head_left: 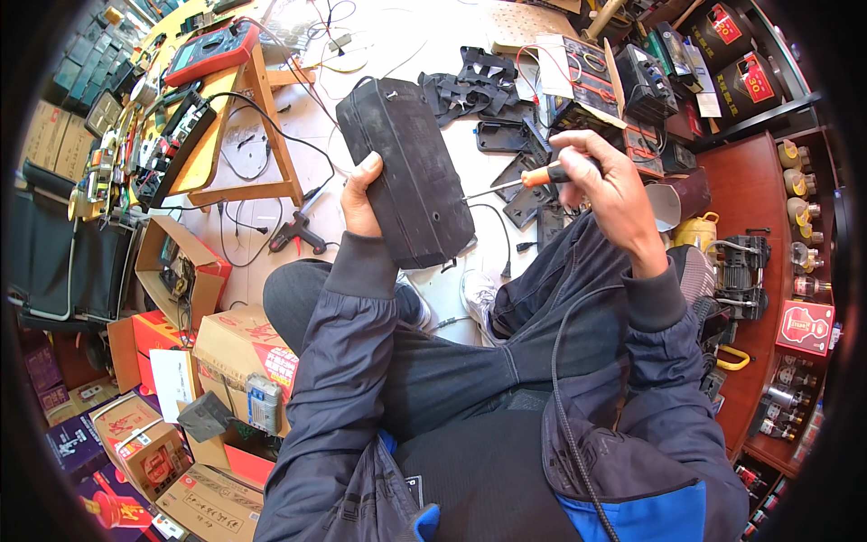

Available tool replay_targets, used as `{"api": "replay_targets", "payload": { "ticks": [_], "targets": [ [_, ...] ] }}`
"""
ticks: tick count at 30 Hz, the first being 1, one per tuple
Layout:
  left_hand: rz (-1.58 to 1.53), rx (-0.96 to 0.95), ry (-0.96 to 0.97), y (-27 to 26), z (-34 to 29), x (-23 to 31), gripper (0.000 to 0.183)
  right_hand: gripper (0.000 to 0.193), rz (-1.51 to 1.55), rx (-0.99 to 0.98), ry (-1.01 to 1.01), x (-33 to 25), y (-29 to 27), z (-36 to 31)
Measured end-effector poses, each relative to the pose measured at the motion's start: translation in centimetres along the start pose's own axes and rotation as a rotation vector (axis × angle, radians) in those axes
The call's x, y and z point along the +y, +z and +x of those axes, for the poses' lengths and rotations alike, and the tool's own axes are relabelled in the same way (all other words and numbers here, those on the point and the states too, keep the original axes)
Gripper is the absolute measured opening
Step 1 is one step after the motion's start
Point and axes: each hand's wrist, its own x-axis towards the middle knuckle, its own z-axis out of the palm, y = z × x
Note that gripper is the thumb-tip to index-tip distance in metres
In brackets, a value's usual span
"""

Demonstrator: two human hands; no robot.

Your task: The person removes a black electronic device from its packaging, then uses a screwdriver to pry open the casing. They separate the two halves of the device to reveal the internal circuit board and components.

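Observation:
A long black plastic box-shaped case (397,163) is held up in front of me, tilted, above my knees. My left hand (362,194) grips its left side, with the thumb lying on the face and the other fingers hidden behind. My right hand (607,185) is closed round an orange-and-black screwdriver (539,175). The screwdriver's shaft points left, and its tip meets the right side of the case near the edge. A small hole shows on the case's face below that tip.
A wooden stool (271,135) with a red multimeter (212,54) stands at the left. Black straps (474,86) and plastic parts lie on the floor ahead. A glue gun (298,233) and cables lie left of my knee. Cardboard boxes (239,348) crowd the lower left; a wooden cabinet (741,208) stands right.

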Motion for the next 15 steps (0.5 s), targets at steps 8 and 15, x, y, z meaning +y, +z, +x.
{"api": "replay_targets", "payload": {
  "ticks": [8, 15],
  "targets": [
    [-0.031, -0.010, -0.021, -0.09, 0.02, -0.04, 0.058, 0.026, -0.003, 0.017, -0.208, 0.15, 0.08, 0.19],
    [-0.018, -0.012, 0.010, -0.28, 0.07, -0.01, 0.058, 0.038, -0.084, 0.071, -0.464, 0.30, 0.33, 0.23]
  ]
}}
